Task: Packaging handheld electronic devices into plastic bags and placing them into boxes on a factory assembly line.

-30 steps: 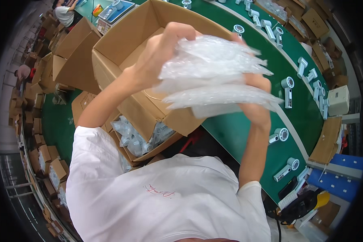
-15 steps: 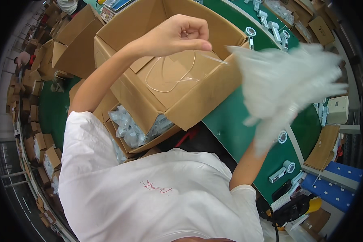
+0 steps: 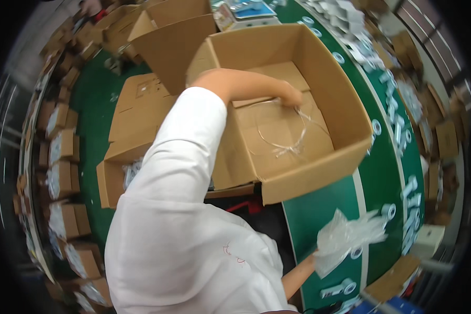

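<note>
A large open cardboard box [image 3: 311,180] stands in front of me. My left hand [image 3: 290,96] reaches down into it with the fingers closed, and a thin clear plastic strand [image 3: 311,121] meets the fingertips. On the box floor lies a loose pale loop of cord [image 3: 259,133], with a clear tangle at its near side. Off to the right, low over the green table, my right hand [image 3: 313,261] grips a bunch of clear plastic bags [image 3: 340,240]. The bags hide most of its fingers.
White shower-head-like parts [image 3: 340,289] lie along the green conveyor table [image 3: 319,204] on the right. A smaller box [image 3: 110,180] holding bagged parts sits left of the large one. Another open carton [image 3: 180,44] stands behind. Several filled boxes [image 3: 65,180] line the left.
My left hand has gone from above the box down inside it. My right hand has lowered the plastic bags nearer to the table. The view has turned, so the box appears further right.
</note>
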### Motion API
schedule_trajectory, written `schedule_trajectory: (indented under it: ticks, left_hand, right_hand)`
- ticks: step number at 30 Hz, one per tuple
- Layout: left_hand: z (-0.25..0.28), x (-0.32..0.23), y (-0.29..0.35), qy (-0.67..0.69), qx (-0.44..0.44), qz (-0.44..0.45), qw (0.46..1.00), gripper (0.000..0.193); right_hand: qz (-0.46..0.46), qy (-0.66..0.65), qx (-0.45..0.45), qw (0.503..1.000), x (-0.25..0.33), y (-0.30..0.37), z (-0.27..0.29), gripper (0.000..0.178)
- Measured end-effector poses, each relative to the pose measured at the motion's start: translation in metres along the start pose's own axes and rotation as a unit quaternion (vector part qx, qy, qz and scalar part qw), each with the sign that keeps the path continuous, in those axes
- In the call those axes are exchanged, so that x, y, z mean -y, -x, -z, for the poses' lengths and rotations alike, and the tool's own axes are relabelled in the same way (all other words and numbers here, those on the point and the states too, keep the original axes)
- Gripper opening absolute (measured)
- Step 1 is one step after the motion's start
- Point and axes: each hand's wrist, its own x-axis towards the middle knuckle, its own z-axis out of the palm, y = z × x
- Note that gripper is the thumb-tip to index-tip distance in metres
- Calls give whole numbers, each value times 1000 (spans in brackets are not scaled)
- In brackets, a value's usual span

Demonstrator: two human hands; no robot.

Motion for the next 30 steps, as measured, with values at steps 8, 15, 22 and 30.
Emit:
schedule_trajectory:
  ticks: [8, 15, 22, 30]
  left_hand:
    - [218, -106, 164, 308, 137, -200, 920, 13]
    - [252, 183, 153, 643, -498, 15, 582, 30]
    - [39, 302, 360, 652, -672, 262, 235, 46]
    - [86, 109, 265, 227, -666, 260, 661, 36]
  right_hand:
    - [64, 725, -143, 671, -2, 28, 11, 49]
    - [15, 614, -78, 786, -42, 31, -10, 49]
    - [1, 633, -193, 749, -111, 22, -116, 52]
    - [-37, 586, -157, 794, -18, -26, -55, 53]
